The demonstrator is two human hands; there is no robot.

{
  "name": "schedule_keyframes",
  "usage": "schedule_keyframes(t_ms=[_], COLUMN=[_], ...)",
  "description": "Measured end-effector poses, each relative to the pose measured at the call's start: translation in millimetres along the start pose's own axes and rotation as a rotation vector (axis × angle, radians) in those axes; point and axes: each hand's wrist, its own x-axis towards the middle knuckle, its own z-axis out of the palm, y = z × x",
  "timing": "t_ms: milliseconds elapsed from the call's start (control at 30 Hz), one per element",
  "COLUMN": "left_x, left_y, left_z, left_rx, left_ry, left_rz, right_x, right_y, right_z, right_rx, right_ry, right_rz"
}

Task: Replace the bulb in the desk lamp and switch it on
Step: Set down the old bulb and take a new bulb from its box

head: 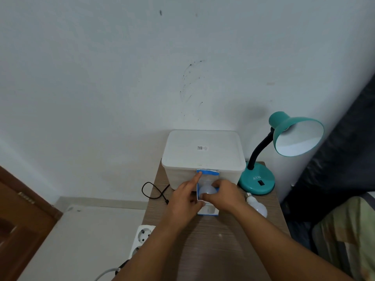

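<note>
Both my forearms reach up from the bottom edge toward one blue-and-white bulb box [208,210] at frame centre, its long axis running away from me on the wooden table [213,244]. My left hand [185,197] pinches the box, forefinger stretched along its far flap; my right hand [225,196] curls over one white bulb [207,190] inside. A second bulb [256,205] lies right of centre, screw base pointing toward the single teal desk lamp [284,151].

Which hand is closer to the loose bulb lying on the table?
Right. The right hand sits just beside the loose bulb; the left hand is farther, across the bulb box.
</note>
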Motion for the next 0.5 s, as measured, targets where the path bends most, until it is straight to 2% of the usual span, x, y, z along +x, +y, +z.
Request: schedule_keyframes(t_ms=[367,500], left_x=[0,-1], left_y=[3,7], left_z=[2,1], left_rx=[0.005,-0.015], left_ry=[0.011,0.014], left_rz=[-0.064,-0.068], right_x=[-42,-64], right_y=[13,24], right_z=[-4,-15], right_rx=[0.378,0.534], right_ry=[0.301,0.347], right_rz=[-0.141,-0.177])
